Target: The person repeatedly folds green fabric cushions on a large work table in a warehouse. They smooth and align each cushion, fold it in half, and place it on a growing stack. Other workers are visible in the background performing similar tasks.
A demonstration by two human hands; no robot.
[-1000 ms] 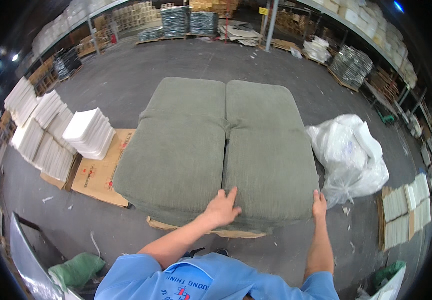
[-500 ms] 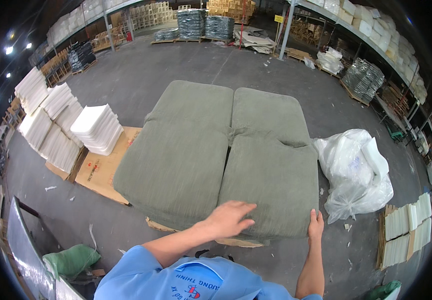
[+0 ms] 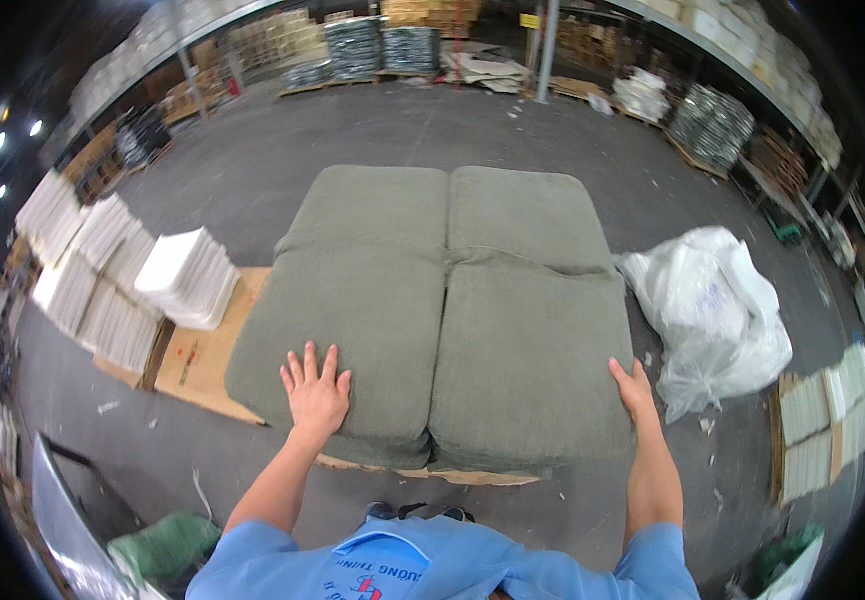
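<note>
Four-square in front of me lie several olive-green fabric cushions, set edge to edge on top of a stack. My left hand (image 3: 316, 396) rests flat on the near left cushion (image 3: 342, 310), its fingers spread. At the outer side of the near right cushion (image 3: 532, 350), my right hand (image 3: 634, 390) presses with the thumb up on the top edge; its other fingers are partly hidden down the side. Beyond them are the far left cushion (image 3: 372, 205) and the far right cushion (image 3: 522, 210). Brown cardboard (image 3: 482, 478) sticks out beneath the near edge.
White foam slabs (image 3: 189, 275) stand stacked on cardboard (image 3: 202, 360) at the left. A clear plastic bag of white material (image 3: 717, 310) touches the stack's right side. Farther right is a pile of pale sheets (image 3: 827, 420). A green sack (image 3: 162, 548) lies lower left.
My left hand has moved left, from the near right cushion to the near left one. My right hand has shifted up along the side. The right cushions now sit closer and straighter.
</note>
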